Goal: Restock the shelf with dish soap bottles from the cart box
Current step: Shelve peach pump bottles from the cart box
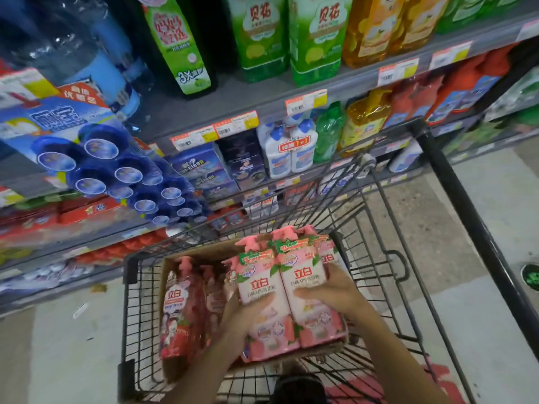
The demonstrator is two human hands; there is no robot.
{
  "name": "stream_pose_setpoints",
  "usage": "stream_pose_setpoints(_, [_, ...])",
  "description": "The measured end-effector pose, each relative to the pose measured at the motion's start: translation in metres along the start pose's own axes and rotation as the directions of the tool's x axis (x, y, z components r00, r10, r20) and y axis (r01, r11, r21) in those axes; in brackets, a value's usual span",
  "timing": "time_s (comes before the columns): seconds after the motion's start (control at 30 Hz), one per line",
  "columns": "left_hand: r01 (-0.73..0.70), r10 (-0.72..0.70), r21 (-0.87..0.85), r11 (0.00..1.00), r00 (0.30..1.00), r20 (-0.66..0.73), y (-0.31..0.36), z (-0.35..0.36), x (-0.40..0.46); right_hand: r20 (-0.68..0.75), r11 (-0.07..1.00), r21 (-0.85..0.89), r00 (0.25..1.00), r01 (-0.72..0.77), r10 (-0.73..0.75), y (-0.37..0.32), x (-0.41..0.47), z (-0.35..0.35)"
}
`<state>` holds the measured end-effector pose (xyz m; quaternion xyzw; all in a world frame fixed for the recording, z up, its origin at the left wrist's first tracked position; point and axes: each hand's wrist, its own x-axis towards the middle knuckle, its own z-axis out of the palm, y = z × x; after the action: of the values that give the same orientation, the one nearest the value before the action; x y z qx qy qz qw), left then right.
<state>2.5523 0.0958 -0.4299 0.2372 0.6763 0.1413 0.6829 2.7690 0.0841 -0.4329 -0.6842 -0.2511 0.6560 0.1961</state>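
Left hand [248,313] and right hand [329,290] both grip a pink dish soap twin-pack [288,290] above the cardboard box [172,266] in the cart [388,258].

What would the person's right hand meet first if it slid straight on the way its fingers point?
The right hand points leftward across the pink bottle pack; the left hand's fingertips come first, though depth is unclear.

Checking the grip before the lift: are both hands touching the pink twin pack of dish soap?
Touching. The head view shows the left hand and right hand curled over the front of the pink twin pack, fingers pressed on its wrap.
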Motion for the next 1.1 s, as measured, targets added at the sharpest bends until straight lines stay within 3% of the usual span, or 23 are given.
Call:
stream_pose_setpoints(0.17, [-0.103,0.107,-0.068,0.992,0.993,0.045,-0.024,-0.034,-0.023,-0.013,0.997,0.054,0.998,0.063,-0.063,0.002,-0.026,0.034])
stream_pose_setpoints(0.47, [-0.373,0.352,-0.083,0.924,0.915,-0.2,-0.04,-0.154,-0.093,-0.062,0.956,0.049,0.956,0.29,-0.287,-0.005,-0.07,0.149])
stream_pose_setpoints(0.8, [-0.612,0.521,-0.084,0.786,0.73,-0.442,-0.094,-0.312,-0.209,0.102,0.844,0.038,0.838,0.535,-0.536,-0.034,-0.141,0.321])
stream_pose_setpoints(0.9, [-0.679,0.555,-0.073,0.73,0.652,-0.516,-0.108,-0.359,-0.247,0.142,0.794,0.036,0.784,0.606,-0.605,-0.044,-0.165,0.374])
stream_pose_setpoints(1.1, [-0.8,0.603,0.022,0.599,0.433,-0.67,-0.133,-0.442,-0.326,0.269,0.68,0.067,0.643,0.73,-0.717,-0.084,-0.225,0.475])
